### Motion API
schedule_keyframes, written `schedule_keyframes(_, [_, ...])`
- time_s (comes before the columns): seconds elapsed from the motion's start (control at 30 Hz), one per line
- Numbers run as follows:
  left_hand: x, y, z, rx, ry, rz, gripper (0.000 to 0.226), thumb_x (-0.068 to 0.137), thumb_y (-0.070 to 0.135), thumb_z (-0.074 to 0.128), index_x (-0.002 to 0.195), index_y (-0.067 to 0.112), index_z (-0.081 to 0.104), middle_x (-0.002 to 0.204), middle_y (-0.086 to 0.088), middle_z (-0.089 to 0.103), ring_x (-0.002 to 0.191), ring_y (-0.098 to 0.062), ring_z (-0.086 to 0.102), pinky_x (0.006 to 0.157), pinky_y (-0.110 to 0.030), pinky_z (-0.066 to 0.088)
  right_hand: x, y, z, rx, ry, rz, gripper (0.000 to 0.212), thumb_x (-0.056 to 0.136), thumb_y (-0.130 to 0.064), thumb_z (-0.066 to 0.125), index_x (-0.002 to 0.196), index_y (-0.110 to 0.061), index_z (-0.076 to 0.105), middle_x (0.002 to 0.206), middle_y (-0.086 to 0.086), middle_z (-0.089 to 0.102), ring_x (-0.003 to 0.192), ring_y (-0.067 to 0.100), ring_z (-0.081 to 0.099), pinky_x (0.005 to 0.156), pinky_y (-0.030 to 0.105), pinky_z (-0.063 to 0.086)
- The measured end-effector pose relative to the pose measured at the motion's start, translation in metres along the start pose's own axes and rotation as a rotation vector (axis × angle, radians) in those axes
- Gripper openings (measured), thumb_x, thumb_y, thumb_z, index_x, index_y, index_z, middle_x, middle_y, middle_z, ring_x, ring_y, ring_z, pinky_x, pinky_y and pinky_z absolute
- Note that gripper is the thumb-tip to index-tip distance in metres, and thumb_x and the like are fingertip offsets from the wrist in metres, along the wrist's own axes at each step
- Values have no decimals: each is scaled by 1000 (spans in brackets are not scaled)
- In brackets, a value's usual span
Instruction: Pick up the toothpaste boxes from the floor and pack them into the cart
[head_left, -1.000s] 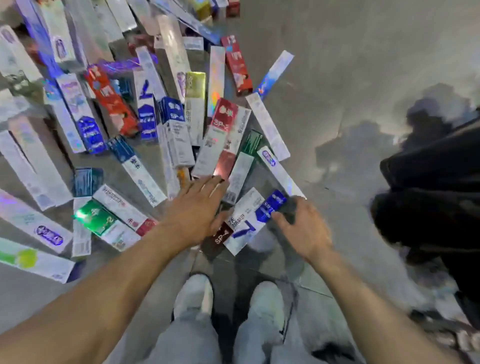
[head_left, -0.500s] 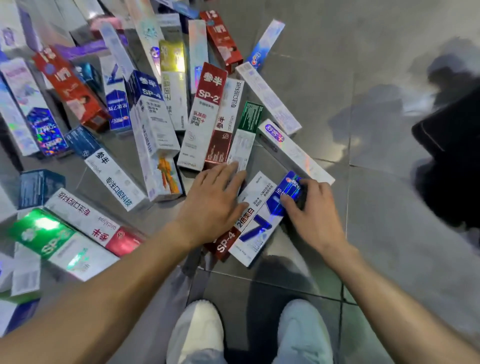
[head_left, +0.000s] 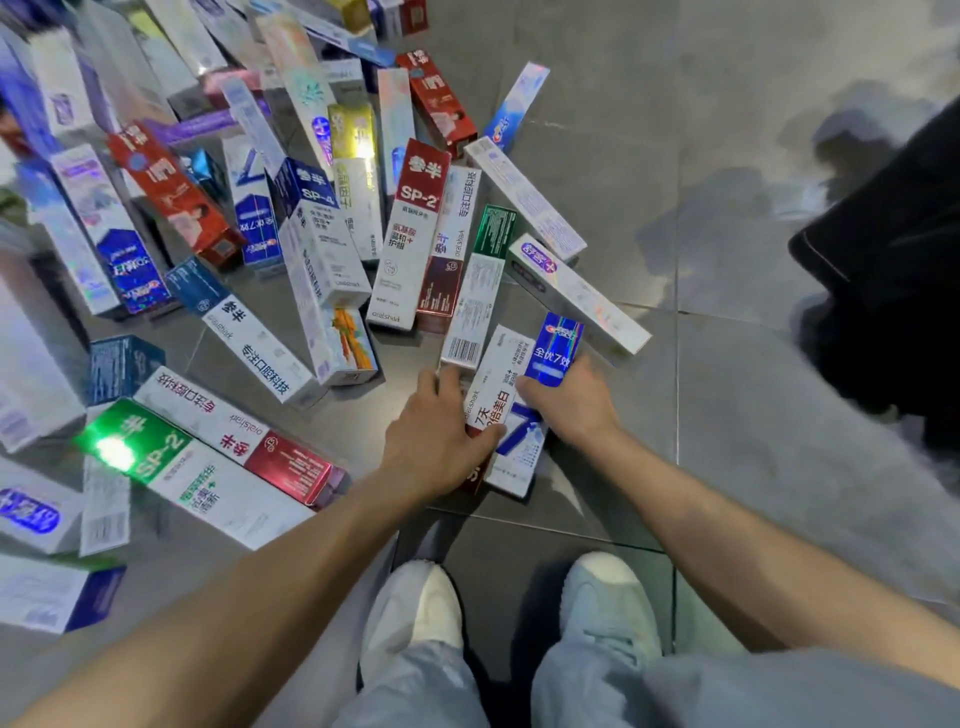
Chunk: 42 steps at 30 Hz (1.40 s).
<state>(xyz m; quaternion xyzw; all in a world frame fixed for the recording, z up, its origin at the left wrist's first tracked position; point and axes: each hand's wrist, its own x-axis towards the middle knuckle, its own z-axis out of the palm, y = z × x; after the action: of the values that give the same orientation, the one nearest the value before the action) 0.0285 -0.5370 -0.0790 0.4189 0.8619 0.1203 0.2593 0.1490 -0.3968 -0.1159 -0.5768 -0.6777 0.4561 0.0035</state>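
Observation:
Several toothpaste boxes lie scattered over the grey tiled floor, mostly at the left and centre. Just ahead of my feet, a white and dark red box (head_left: 497, 387) and a blue and white box (head_left: 550, 349) lie side by side, pressed together. My left hand (head_left: 434, 431) grips the white and red box from its left side, thumb across its face. My right hand (head_left: 569, 402) grips the blue and white box from the right, fingers over its blue end. No cart is in view.
A black bag or garment (head_left: 893, 270) sits on the floor at the right. My two white shoes (head_left: 415, 618) stand just below the held boxes. A green and white box (head_left: 171, 462) and a white and red box (head_left: 234, 426) lie to the left of my left arm.
Both hands have closed in on the pair of boxes, pushing them together. The left thumb now lies over the white and red box. The view has shifted slightly.

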Motion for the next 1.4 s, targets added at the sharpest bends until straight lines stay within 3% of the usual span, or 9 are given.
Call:
schedule_keyframes(0.13, [-3, 2, 7, -74, -138, -133, 67, 86, 67, 60, 133, 22, 46, 127, -5, 56, 110, -22, 60, 90, -43, 57, -34, -12, -2, -42, -24, 17, 68, 74, -46, 81, 128, -16, 54, 123, 3, 57, 116, 18, 49, 97, 37, 47])
schedule_keyframes(0.3, [-1, 11, 12, -140, -162, -191, 57, 82, 66, 62, 119, 23, 53, 123, -3, 65, 101, -20, 65, 82, -38, 59, -32, 3, 5, 71, -44, 36, 77, 51, -65, 67, 115, -23, 63, 113, 0, 67, 111, 20, 62, 92, 42, 56])
schedule_keyframes(0.43, [2, 21, 7, -479, -158, -259, 29, 91, 39, 72, 91, 26, 46, 104, 4, 68, 84, -6, 64, 66, -24, 48, -51, -4, -6, 262, -40, 40, 49, 84, -25, 79, 113, -20, 41, 118, 3, 63, 102, 20, 68, 74, 36, 60])
schedule_keyframes(0.67, [9, 34, 13, -1156, -290, -447, 59, 87, 17, 78, 134, 13, 44, 113, -14, 72, 89, -26, 76, 67, -39, 62, -55, 11, -18, 645, -168, 79, 40, 91, -18, 74, 111, -22, 40, 114, 10, 70, 90, 29, 76, 81, 56, 61])
schedule_keyframes(0.8, [12, 50, -1, -1304, -234, -479, 37, 89, 18, 76, 121, 13, 58, 105, -13, 76, 89, -29, 76, 80, -49, 61, -60, 3, -29, 758, -153, 10, 39, 95, -13, 68, 124, -22, 44, 110, 4, 72, 90, 26, 76, 72, 42, 63])
schedule_keyframes(0.87, [14, 61, -17, -1334, -182, -434, 39, 90, 22, 75, 123, 15, 57, 107, -13, 75, 90, -30, 76, 84, -53, 60, -62, -11, -40, 802, -141, -29, 41, 94, -7, 66, 126, -23, 46, 116, 9, 72, 98, 32, 74, 81, 49, 62])
schedule_keyframes(1.2, [-24, 162, -188, -1168, 6, -218, 53, 88, 47, 72, 131, 27, 49, 115, 4, 71, 96, -14, 74, 90, -47, 60, -137, -164, -181, 745, -97, -200, 46, 94, -19, 70, 125, -34, 40, 124, 8, 68, 102, 26, 73, 87, 52, 60])
schedule_keyframes(1.27, [-46, 192, -242, -1120, -15, -189, 57, 75, 59, 77, 121, 36, 52, 115, 6, 70, 97, -14, 73, 89, -46, 60, -172, -205, -224, 747, -66, -215, 55, 92, -19, 74, 132, -29, 37, 125, 7, 67, 105, 22, 72, 85, 45, 62])
schedule_keyframes(1.4, [-98, 260, -370, -1065, 35, -124, 70, 78, 39, 84, 135, 23, 46, 111, 8, 69, 90, -4, 72, 80, -27, 60, -258, -288, -322, 802, 34, -192, 68, 84, -10, 80, 134, -24, 36, 114, -1, 68, 95, 5, 72, 71, 18, 57])
